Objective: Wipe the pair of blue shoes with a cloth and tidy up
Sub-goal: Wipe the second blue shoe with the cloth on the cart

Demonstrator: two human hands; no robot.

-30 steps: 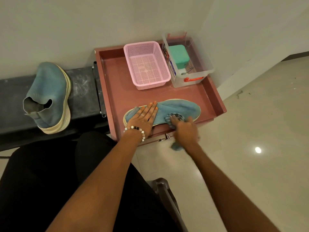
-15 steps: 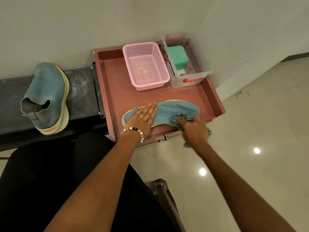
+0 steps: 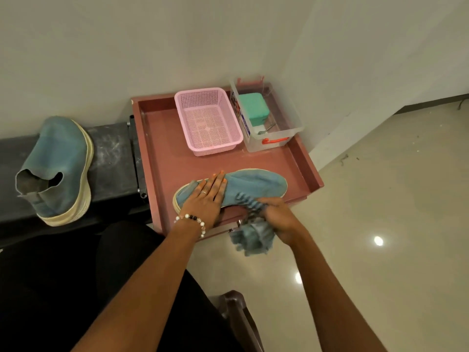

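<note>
The right hand bunches the striped blue cloth against the knit slip-on shoe on the red tray; the left hand presses flat on its heel end; the upper looks soft and likely collapses, so steady it by the stiffer sole.

On the red tray, the left hand covers the blue shoe's heel end, the right hand's fingertips are buried in the bunched cloth, and the clear box's label is unreadable.
</note>
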